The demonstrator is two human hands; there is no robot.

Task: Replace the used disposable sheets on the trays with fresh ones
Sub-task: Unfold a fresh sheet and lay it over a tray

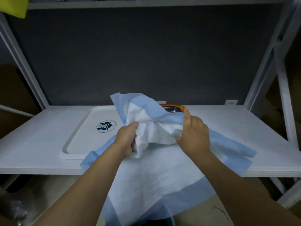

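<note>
my left hand (126,141) clutches the bunched white middle of the used sheet (156,176) while my right hand (193,134) grips a blue-edged fold, both above the white tray (84,136) on the shelf (32,144); the sheet's lower half drapes over the shelf's front edge. to do this well, i judge, i should gather the loose corners inward, used face folded in, and lift clear of the orange-rimmed container (175,108) behind.

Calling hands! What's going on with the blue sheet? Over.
Left hand, right hand both grip the sheet. Sheet bunched, partly off the tray, draping over shelf edge. Orange-rimmed container behind, not blocking.
</note>
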